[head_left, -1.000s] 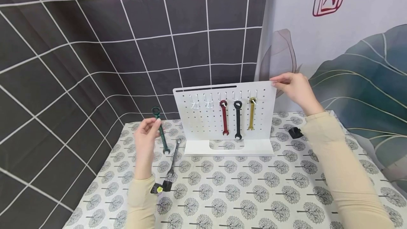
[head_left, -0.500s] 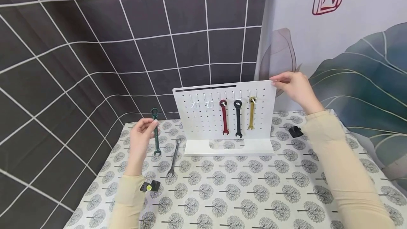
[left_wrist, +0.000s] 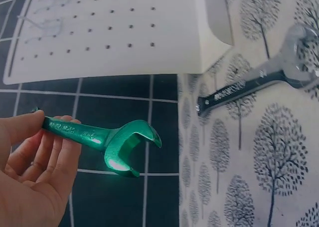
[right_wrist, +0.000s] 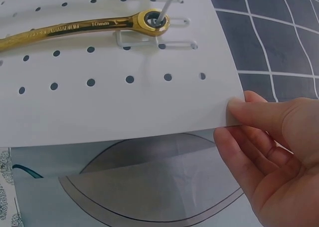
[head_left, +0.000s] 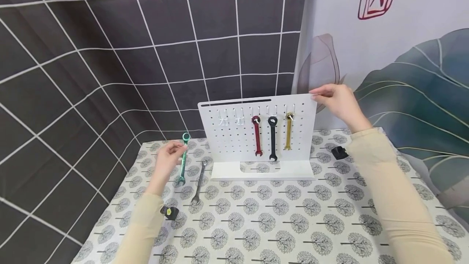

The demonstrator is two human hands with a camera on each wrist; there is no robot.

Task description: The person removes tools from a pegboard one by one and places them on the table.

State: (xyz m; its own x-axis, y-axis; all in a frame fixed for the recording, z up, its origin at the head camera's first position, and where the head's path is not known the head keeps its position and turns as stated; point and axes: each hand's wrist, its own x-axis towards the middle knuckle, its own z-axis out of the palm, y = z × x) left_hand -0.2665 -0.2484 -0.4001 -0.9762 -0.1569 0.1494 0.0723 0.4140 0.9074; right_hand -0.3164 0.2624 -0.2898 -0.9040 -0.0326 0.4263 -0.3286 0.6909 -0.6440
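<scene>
My left hand point(head_left: 168, 159) pinches a green combination wrench point(head_left: 183, 162) between thumb and fingers, its ring end up and its open end down, left of the white pegboard point(head_left: 234, 141). In the left wrist view the wrench's green open end point(left_wrist: 129, 147) points away from the fingers. A silver wrench point(head_left: 200, 181) lies on the table between that hand and the board. My right hand point(head_left: 338, 103) pinches the board's upper right corner. Red point(head_left: 257, 137), black point(head_left: 272, 139) and gold point(head_left: 289, 133) wrenches hang from hooks on the board.
Two bare white hooks point(head_left: 223, 118) are on the board's left half. The table bears a tree-print cloth point(head_left: 264, 215). A dark curtain with white grid lines point(head_left: 154, 52) stands behind and to the left; a pale patterned backdrop point(head_left: 410, 72) is at the right.
My left hand first drew left with the green wrench, then shifted slightly right and lower; the wrench now tilts the other way and catches the light. My right hand keeps its place on the corner.
</scene>
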